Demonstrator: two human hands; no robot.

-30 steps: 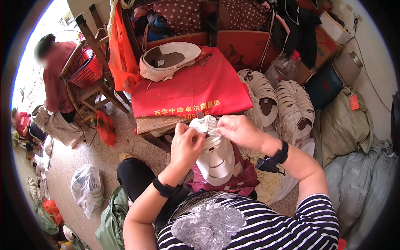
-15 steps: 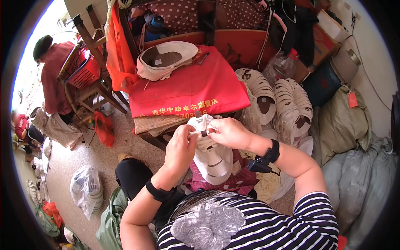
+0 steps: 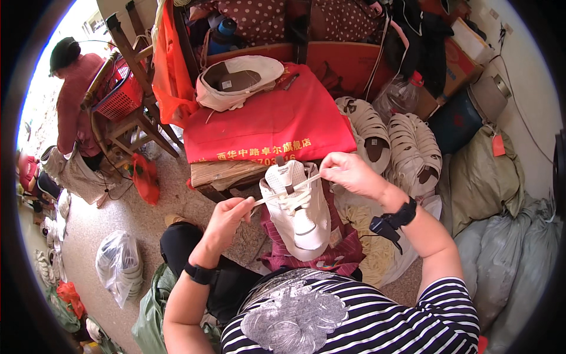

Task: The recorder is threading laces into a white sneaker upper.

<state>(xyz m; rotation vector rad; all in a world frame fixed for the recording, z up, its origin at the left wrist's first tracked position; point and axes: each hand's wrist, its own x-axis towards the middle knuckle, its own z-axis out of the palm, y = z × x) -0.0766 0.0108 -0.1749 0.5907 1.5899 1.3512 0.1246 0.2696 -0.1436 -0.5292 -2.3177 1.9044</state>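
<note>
A white lace-up shoe rests on a maroon cloth over my lap, its toe pointing toward me. Across its upper part stretches a cream shoelace, pulled taut between my hands. My left hand pinches one end to the left of the shoe. At the upper right, my right hand pinches the other end. Lower lace rows are threaded across the shoe, and its tongue stands up at the far end. A second white shoe lies on the red cloth covering the small table ahead.
Stacked white shoes stand right of the table. Loose cream laces lie beside my lap. Shoes in a clear plastic bag sit on the floor at left. Another person sits near a wooden chair; grey sacks line the right.
My hands have moved apart from the shoe's tongue area, the left down and left, the right outward. The lace is now drawn straight between them, and more of the shoe shows.
</note>
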